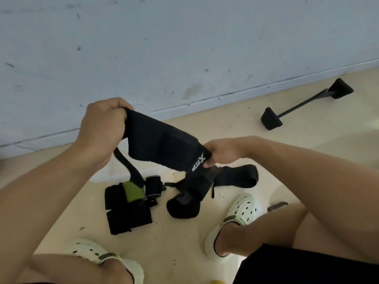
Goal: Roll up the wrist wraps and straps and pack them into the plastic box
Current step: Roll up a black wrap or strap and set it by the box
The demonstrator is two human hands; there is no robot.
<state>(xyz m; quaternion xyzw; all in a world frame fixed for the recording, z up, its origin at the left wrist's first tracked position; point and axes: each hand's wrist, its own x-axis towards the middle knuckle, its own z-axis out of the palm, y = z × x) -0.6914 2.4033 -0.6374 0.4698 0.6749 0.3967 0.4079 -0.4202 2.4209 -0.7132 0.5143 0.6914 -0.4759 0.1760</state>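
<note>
A wide black wrap (162, 144) with white lettering is stretched in the air between both hands. My left hand (101, 128) grips its upper left end, and my right hand (222, 153) pinches its lower right end. A thin black strap (128, 167) hangs from the left end. On the floor below lie flat black wraps (127, 217), a green roll (133, 191), a small black roll (153, 186) and more black straps (235, 176). A black padded piece (184, 203) dangles to the floor under my right hand. No plastic box is in view.
A black bar with two wedge-shaped end blocks (303, 105) lies on the beige floor near the grey wall (184, 48). My feet in white clogs (240, 214) rest on either side of the pile, knees bent close in front.
</note>
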